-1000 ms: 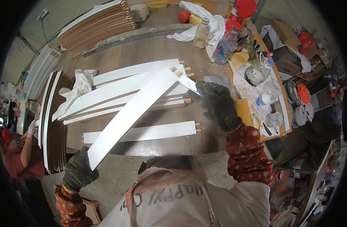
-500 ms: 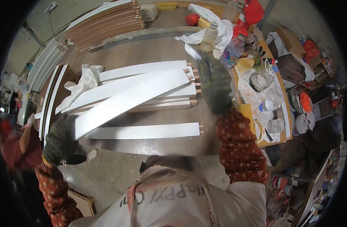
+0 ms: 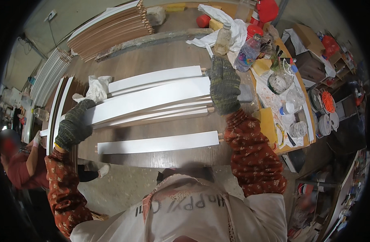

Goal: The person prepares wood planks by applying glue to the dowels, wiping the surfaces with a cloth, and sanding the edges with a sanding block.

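Observation:
A long white board (image 3: 152, 99) lies across a pile of similar boards on the brown table. My left hand (image 3: 75, 125), in a dark green knit glove, is closed round its left end. At the other end my right hand (image 3: 225, 84), gloved alike, is closed against the board, hiding that end and its pegs. Behind it in the pile is another white board (image 3: 156, 78). Nearer to me a single white board (image 3: 158, 142) lies apart, with small wooden pegs at its right end. A crumpled white cloth (image 3: 98, 88) sits beside the pile, beyond my left hand.
Stacked boards (image 3: 110, 30) stand at the back left, more boards (image 3: 52, 74) at the far left. A side table holds a plastic bottle (image 3: 247, 52), a glass jar (image 3: 278, 82) and a yellow sponge (image 3: 267, 125). Another person (image 3: 25, 161) is at the left.
The slanted board has been levelled onto the pile as my left hand moved away from me and right. My right hand came slightly nearer, to the board's right end.

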`<state>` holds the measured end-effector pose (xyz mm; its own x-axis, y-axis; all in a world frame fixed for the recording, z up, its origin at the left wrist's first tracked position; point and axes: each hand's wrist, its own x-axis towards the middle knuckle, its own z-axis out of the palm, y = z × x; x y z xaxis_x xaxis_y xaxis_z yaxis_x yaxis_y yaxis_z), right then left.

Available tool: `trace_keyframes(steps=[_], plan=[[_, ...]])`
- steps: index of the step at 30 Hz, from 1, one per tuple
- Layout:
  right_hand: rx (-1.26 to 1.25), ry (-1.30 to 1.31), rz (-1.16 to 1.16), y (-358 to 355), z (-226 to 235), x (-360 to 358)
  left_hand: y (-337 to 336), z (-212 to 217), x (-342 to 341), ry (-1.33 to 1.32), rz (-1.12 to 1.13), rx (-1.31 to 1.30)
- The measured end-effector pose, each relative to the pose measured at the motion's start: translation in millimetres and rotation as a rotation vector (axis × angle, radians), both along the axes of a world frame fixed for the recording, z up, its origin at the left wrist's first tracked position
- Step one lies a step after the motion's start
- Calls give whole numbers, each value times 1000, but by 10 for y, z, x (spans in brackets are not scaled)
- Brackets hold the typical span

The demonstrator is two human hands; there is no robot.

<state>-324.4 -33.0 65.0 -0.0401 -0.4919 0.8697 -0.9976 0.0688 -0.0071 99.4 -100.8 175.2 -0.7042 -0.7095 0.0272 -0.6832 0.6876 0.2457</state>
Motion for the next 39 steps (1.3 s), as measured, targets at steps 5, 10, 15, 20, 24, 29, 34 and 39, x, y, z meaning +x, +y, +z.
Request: trace_keyframes(steps=[5,10,15,20,24,29,34,39], plan=[[-22,60,-109,21,59,84,-109,-21,-98,-155,-41,-220],[-29,46,-32,60,113,-30,37,-39,-1054,158,-363,-308],[104,-620,339,520,454,148,271,-348,-1923,112,-320,-288],[149,-101,257,976,197,97,284,-336,-2077,-11,-237,-285],[286,-72,107,1035,-45,191,294,-359,-2082,-33,-254,-319],[345,-87,196,1060,25,222,274,-378,-2075,-79,-257,-342],[242,-278,308,1180,0,252,259,-386,-2074,-67,-276,-347],[323,-135,148,1114,179,326,273,-369,-2081,-59,-281,-331]])
